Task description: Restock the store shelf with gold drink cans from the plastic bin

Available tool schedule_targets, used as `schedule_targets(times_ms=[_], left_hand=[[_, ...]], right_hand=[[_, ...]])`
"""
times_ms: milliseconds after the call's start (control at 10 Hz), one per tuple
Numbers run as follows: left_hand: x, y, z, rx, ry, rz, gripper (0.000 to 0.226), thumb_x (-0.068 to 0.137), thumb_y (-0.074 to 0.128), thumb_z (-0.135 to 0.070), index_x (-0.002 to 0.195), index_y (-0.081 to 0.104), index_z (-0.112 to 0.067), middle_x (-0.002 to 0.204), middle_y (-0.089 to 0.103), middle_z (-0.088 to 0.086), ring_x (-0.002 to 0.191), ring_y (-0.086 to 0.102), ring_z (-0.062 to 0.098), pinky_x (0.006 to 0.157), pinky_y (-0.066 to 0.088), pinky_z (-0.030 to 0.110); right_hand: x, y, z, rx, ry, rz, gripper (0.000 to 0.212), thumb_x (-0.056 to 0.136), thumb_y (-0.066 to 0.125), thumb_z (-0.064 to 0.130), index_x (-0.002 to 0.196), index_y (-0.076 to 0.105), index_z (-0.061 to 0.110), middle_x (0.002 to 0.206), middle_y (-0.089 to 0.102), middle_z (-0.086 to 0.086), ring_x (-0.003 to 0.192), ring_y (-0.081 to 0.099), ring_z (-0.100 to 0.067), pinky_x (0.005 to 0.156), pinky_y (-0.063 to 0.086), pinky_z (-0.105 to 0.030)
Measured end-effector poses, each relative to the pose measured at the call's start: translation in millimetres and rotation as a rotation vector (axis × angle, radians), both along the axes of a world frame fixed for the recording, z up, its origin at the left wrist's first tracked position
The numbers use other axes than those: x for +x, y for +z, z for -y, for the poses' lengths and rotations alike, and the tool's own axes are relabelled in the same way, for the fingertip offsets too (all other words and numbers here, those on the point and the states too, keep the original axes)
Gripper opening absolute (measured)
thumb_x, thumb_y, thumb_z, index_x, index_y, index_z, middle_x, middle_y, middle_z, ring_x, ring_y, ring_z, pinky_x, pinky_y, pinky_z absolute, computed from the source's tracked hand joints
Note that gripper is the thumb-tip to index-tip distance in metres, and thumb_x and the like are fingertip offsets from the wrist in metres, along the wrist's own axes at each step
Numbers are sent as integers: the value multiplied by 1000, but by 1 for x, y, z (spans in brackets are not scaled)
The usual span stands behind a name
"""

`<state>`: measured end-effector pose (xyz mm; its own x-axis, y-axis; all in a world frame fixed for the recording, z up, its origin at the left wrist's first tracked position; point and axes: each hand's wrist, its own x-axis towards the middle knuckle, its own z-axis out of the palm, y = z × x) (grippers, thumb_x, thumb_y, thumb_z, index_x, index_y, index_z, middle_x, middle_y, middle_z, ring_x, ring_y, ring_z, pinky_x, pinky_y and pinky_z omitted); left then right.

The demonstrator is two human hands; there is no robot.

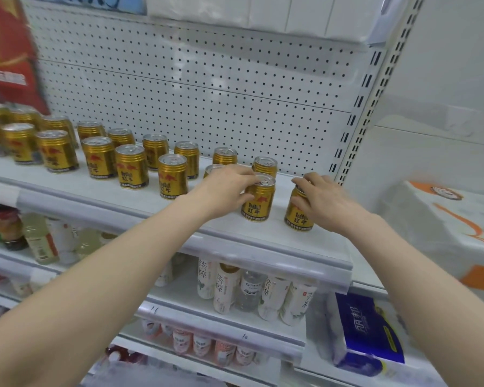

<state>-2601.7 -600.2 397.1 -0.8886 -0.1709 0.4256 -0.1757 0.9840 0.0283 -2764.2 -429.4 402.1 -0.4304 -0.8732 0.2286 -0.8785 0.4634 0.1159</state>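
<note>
Several gold drink cans stand in two rows on the white shelf [140,202], running from the left edge to the right end. My left hand [224,188] grips a gold can [259,203] near the shelf's front, fingers over its top rim. My right hand [323,201] holds another gold can [298,213] at the far right front, standing on the shelf. Behind them stands one more can [265,165], and another is partly hidden behind my left hand. The plastic bin is not in view.
A pegboard back panel [207,88] rises behind the cans. Lower shelves hold white tea bottles [227,289], small bottles and a blue tissue pack [370,328]. A red package [6,51] hangs at the upper left. A white and orange cloth [444,219] lies to the right.
</note>
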Motion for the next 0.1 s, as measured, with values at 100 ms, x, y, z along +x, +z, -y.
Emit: schedule_targets(times_ms=[100], left_hand=[[11, 5, -3, -27, 4, 11, 51, 93, 57, -33, 141, 45, -20, 142, 48, 1, 128, 43, 21, 105, 38, 39]], right_hand=[[12, 10, -7, -22, 29, -108, 53, 100, 35, 45, 146, 33, 19, 146, 39, -7, 127, 41, -30, 102, 38, -44]])
